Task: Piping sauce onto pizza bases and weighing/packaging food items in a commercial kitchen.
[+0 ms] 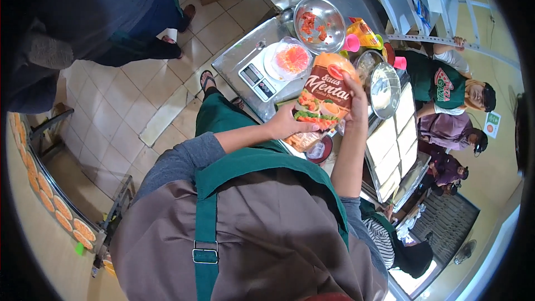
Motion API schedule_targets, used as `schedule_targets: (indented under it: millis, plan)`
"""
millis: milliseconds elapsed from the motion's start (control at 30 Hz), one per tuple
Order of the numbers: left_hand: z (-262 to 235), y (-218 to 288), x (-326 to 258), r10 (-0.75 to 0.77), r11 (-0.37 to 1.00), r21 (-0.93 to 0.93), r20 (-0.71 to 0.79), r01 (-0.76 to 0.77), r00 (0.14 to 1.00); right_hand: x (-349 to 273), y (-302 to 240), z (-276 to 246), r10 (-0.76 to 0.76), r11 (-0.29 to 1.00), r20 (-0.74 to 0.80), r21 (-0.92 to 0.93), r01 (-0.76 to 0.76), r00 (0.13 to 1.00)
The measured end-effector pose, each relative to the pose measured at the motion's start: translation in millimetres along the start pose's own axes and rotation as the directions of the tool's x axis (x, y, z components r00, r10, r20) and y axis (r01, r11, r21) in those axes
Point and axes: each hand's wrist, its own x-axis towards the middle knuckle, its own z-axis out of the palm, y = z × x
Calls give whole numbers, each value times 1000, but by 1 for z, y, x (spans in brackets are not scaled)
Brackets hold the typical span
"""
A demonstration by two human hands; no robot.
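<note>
A brown and orange sauce pouch [323, 97] with pictures of food on its front is held up before me in both hands. My left hand [288, 124] grips its lower left edge, and my right hand [356, 100] is wrapped round its right side. Just left of the pouch stands a white kitchen scale [261, 82]. A bowl lined with clear plastic, holding orange-red contents [291, 58], rests on the scale. Behind the pouch, a large steel bowl [333, 15] has red pieces in it. A shallow round metal bowl or strainer [384, 90] lies to the right of my right hand.
A tray of pale rectangular slabs [390, 150] lies right of my right forearm. Pink cups [351, 43] and a yellow packet [365, 32] crowd the steel table [231, 58]. Co-workers [440, 83] stand along the right; another person [106, 17] is at the upper left. White shelving [409, 5] rises behind.
</note>
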Motion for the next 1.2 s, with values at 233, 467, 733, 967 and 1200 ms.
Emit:
schedule_targets:
  millis: [233, 467, 733, 967, 1200]
  plan:
    - [12, -6, -5, -143, 980, -133, 75, 151, 987, -1, 7, 14, 142, 989, 139, 25, -146, 980]
    - [9, -4, 6, -168, 928, -326, 56, 178, 984, 12, 15, 16, -5, 937, 137, -344, 52, 991]
    - [15, 8, 24, -108, 917, -399, -212, 15, 971, 34, 25, 16, 4, 866, 167, -494, 81, 986]
    - [13, -3, 35, -147, 945, -321, -263, 57, 954, 45, 37, 9, -88, 741, 212, -639, 206, 973]
    - [14, -7, 45, -129, 986, -140, -335, 86, 933, 55, 45, 1, -149, 758, 185, -609, 233, 971]
